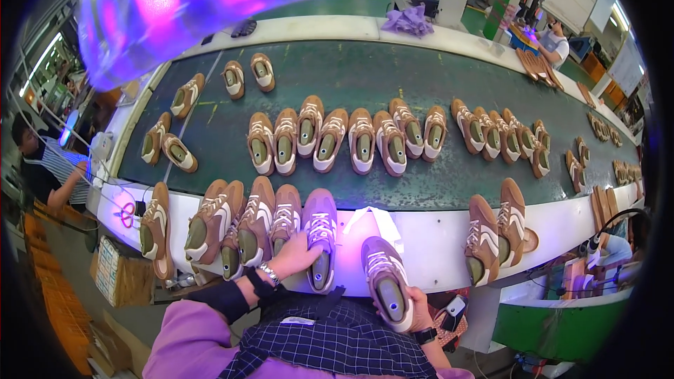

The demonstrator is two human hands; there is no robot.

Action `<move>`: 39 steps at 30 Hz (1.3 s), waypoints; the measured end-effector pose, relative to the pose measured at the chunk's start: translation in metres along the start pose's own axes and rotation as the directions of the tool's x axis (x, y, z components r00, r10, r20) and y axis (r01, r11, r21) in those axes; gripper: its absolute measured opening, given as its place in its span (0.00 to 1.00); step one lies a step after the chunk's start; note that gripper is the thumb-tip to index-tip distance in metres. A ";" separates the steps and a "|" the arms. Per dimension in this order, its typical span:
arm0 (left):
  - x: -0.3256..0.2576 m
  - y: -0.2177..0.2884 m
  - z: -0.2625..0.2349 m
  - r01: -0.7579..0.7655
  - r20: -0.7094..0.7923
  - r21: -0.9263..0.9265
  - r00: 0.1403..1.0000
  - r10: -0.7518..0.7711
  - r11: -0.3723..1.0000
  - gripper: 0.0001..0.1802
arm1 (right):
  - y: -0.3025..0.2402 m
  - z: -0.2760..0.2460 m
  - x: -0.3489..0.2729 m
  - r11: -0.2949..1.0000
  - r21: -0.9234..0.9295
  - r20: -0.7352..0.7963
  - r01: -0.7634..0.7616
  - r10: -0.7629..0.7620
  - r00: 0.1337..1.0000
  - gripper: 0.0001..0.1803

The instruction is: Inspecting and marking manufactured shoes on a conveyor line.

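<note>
Under a violet light, a brown sneaker (321, 221) with white laces sits toe away on the white ledge in front of me. My left hand (293, 256) reaches it from the left, fingers gripping the side of its opening. A second sneaker (379, 261), with an olive insole, tilts over the ledge's near edge. My right hand (420, 311) holds it by the heel from the right, fingers partly hidden behind it. A white strip of paper or cloth (375, 221) lies just beyond this sneaker. More brown sneakers (256, 214) stand close together left of my left hand.
Beyond the white ledge (435, 245), a green conveyor belt (337, 193) carries rows of sneakers (361, 140). Another pair (497, 231) stands on the ledge at right. A glowing violet lamp cover (203, 7) hangs overhead. People (53, 161) work at left and far right.
</note>
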State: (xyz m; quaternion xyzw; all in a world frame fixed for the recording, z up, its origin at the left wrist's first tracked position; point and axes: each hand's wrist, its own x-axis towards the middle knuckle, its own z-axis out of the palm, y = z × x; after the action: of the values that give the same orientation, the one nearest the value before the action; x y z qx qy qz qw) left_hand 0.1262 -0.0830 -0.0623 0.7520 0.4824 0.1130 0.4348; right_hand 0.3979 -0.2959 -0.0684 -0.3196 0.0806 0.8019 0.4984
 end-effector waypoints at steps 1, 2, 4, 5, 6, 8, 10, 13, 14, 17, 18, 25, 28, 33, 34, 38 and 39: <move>-0.011 -0.002 0.005 0.144 0.064 0.022 0.987 -0.145 0.989 0.30 | 0.006 -0.011 0.003 1.000 -0.004 -0.020 0.021 -0.021 1.000 0.39; -0.018 0.001 0.007 0.290 0.117 0.049 0.949 -0.294 0.956 0.34 | 0.008 -0.009 0.004 0.999 -0.012 -0.038 0.033 -0.033 0.999 0.39; -0.022 0.011 0.007 0.298 0.151 0.007 0.943 -0.296 0.954 0.38 | 0.008 -0.003 0.001 0.998 0.029 -0.047 0.052 -0.051 0.998 0.36; -0.022 0.016 0.008 0.305 0.181 -0.037 0.938 -0.294 0.952 0.43 | 0.007 0.004 0.000 0.995 0.066 -0.054 0.072 -0.069 0.996 0.33; -0.022 0.018 0.012 0.306 0.178 -0.036 0.939 -0.295 0.951 0.43 | 0.006 -0.002 0.001 0.995 0.066 -0.052 0.071 -0.068 0.996 0.33; -0.023 0.022 0.028 0.035 0.028 0.128 0.999 -0.039 0.991 0.49 | 0.003 -0.019 0.005 0.999 0.012 -0.017 0.051 -0.051 0.999 0.39; -0.023 0.022 0.045 -0.091 -0.051 0.230 0.993 0.105 0.969 0.49 | -0.002 -0.011 0.003 0.999 0.011 -0.022 0.034 -0.033 0.999 0.39; -0.016 0.028 0.063 -0.290 -0.105 0.228 0.942 0.319 0.930 0.43 | -0.008 -0.008 -0.002 0.998 0.059 -0.025 0.020 -0.019 1.000 0.39; -0.010 0.027 0.065 -0.291 -0.104 0.229 0.941 0.321 0.929 0.43 | -0.008 -0.010 -0.004 0.994 0.111 -0.022 0.023 -0.021 1.000 0.39; 0.013 -0.010 0.082 0.262 -0.042 -0.789 0.880 -0.474 0.556 0.33 | -0.008 -0.015 -0.004 1.000 0.020 0.012 0.000 0.000 1.000 0.41; 0.015 -0.002 0.079 0.261 -0.044 -0.788 0.880 -0.473 0.558 0.33 | -0.009 -0.016 -0.003 1.000 0.009 0.023 -0.002 0.002 1.000 0.42; 0.030 -0.002 0.067 0.576 0.564 -0.781 0.817 -0.123 0.242 0.27 | -0.006 -0.015 0.000 0.993 -0.105 0.024 0.055 -0.053 0.998 0.41; 0.022 0.007 0.068 0.491 0.491 -0.871 0.871 0.001 0.020 0.29 | -0.016 0.016 -0.001 0.990 -0.074 0.073 0.120 -0.114 0.991 0.40; -0.005 0.063 0.020 0.253 0.242 -0.947 0.967 0.080 -0.199 0.32 | -0.038 0.102 -0.021 0.920 -0.016 0.098 0.392 -0.389 0.916 0.42; -0.009 0.073 0.007 0.179 0.164 -0.961 0.983 0.087 -0.209 0.33 | -0.042 0.114 -0.021 0.900 0.001 0.113 0.437 -0.434 0.894 0.43; -0.026 0.089 -0.024 -0.031 -0.026 -0.975 0.999 -0.024 -0.219 0.32 | -0.054 0.137 -0.010 0.794 -0.040 0.139 0.606 -0.596 0.791 0.40; -0.029 0.091 -0.028 -0.069 -0.049 -0.972 0.994 -0.096 -0.226 0.31 | -0.052 0.149 -0.008 0.775 0.011 0.160 0.632 -0.625 0.764 0.35</move>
State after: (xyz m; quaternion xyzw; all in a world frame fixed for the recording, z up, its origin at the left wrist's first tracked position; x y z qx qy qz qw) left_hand 0.1521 -0.1058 0.0315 0.1146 0.2416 0.4828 0.8339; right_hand 0.3804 -0.2091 0.0628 -0.2760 -0.0873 0.6125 0.7355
